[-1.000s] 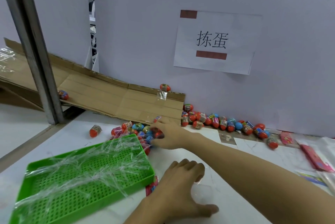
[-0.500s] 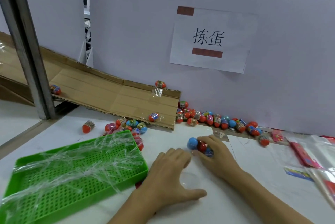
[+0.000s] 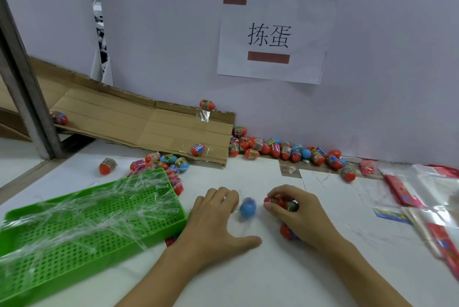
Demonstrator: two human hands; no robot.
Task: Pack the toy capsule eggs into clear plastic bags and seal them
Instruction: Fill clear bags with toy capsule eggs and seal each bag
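Right hand [image 3: 296, 214] fingers curled round red capsule eggs [image 3: 278, 201].

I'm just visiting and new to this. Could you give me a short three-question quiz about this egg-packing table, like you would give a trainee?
1. True or false: the green tray is full of capsule eggs.
2. Which hand grips eggs: A) the left hand, B) the right hand, or C) neither?
3. Fill in: the blue egg lies on the table between the two ____.

Key:
1. False: it holds only crumpled clear film.
2. B: its fingers curl round eggs, while the left hand lies flat on the table.
3. hands.
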